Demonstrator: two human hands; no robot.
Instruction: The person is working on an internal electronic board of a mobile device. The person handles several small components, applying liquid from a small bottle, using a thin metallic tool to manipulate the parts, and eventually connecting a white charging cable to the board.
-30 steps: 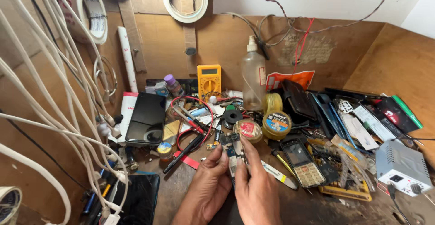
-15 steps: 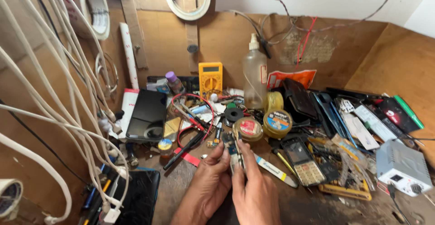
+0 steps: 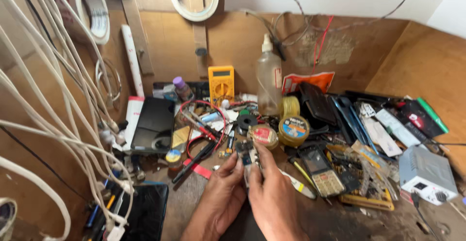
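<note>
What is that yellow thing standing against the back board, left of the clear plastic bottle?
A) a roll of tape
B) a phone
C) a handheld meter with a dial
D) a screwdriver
C: the yellow meter shows a small screen and round dial, beside the bottle.

A cluttered wooden bench (image 3: pixel 194 197) carries a yellow meter (image 3: pixel 221 83), a plastic bottle (image 3: pixel 269 81), a black phone (image 3: pixel 154 124), a keypad phone (image 3: pixel 321 172), round tins (image 3: pixel 293 129) and a white box (image 3: pixel 427 173).
</note>
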